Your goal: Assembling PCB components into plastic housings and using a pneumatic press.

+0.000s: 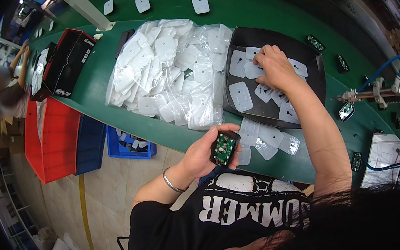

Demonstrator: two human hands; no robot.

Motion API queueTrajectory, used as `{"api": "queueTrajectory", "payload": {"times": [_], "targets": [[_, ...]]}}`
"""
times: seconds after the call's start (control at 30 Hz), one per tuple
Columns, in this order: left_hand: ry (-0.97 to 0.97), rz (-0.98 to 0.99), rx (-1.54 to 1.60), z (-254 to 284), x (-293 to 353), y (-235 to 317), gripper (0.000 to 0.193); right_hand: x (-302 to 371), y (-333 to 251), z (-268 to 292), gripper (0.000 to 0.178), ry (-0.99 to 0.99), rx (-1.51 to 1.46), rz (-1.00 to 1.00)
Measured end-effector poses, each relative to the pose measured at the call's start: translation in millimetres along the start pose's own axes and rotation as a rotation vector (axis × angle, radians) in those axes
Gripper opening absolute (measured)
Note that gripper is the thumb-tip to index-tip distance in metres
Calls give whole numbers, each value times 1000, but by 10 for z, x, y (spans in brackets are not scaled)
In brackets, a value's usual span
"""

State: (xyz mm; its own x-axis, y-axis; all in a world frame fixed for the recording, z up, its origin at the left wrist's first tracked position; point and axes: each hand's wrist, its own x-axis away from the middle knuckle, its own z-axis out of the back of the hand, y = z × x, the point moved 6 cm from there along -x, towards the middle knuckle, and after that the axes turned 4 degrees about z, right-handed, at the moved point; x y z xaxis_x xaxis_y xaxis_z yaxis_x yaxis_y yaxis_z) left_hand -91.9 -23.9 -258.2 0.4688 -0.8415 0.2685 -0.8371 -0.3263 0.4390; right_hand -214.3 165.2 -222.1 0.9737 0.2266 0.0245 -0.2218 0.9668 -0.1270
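Note:
My left hand (202, 153) is closed around a small black housing (231, 136) with a green circuit board (224, 148) showing in its open face. Over the black tray (320, 75) my right hand (274, 66) bends down, its fingers pinched at a white rounded plate (253, 70); the fingertips partly cover it. More white plates (241, 96), each with a small dark hole, lie loose in that tray. Several clear-looking plates (269, 137) lie on the green table between the tray and my body.
A large clear bag (155, 66) of white plates fills the middle of the green table (93, 87). Circuit-board units (314, 42) lie at the right, near a metal fixture (377, 94) with blue hoses. Red bin (53, 140), blue crate (132, 152) and a person (8, 89) are at left.

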Motion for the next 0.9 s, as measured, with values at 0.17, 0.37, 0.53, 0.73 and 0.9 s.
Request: {"api": "queueTrajectory", "payload": {"times": [0.17,0.37,0.53,0.73,0.9], "targets": [[15,-21,-25,-26,7,-16,52,37,-32,13,40,-28,17,52],[12,-64,-76,-119,15,33,55,174,-111,303,36,89,-119,159],[4,-187,-285,-327,5,173,72,847,-543,854,33,243,-285,291],[-200,27,-428,-637,-18,-150,71,1553,-700,741,37,65,-378,159],[-180,142,-578,-716,-56,-433,59,2158,-468,486,54,50,-573,54]]}}
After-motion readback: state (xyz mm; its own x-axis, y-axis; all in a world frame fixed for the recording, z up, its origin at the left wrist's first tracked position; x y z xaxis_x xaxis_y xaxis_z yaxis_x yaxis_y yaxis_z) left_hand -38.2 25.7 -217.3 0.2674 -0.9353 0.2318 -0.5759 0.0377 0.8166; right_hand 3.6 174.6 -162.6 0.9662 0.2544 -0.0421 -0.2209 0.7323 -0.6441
